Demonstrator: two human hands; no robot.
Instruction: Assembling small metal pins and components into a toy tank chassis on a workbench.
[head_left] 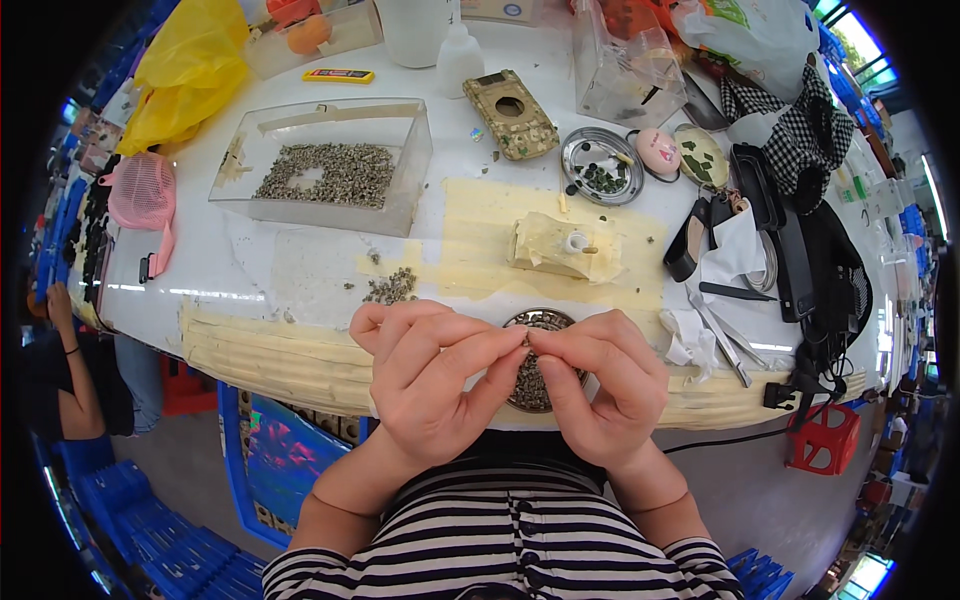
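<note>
My left hand [440, 380] and my right hand [610, 385] meet fingertip to fingertip above a round metal dish [532, 408] at the table's near edge. Thumb and forefinger of each hand are pinched together. Whatever lies between them is too small to make out. Small grey-brown parts fill the dish, partly covered by my fingers. Left of it a loose pile of similar parts [393, 286] lies on the table. Beyond my hands stands a block wrapped in yellowish tape [565, 247], with a small white ring-shaped piece on top.
A clear plastic box [415, 165] holds many small parts. Behind sit a camouflage-coloured model hull [511, 113] and a round dish of dark green pieces [602, 166]. Tweezers [722, 338], white tissue [688, 338] and black straps lie right. Someone's arm [75, 370] shows far left.
</note>
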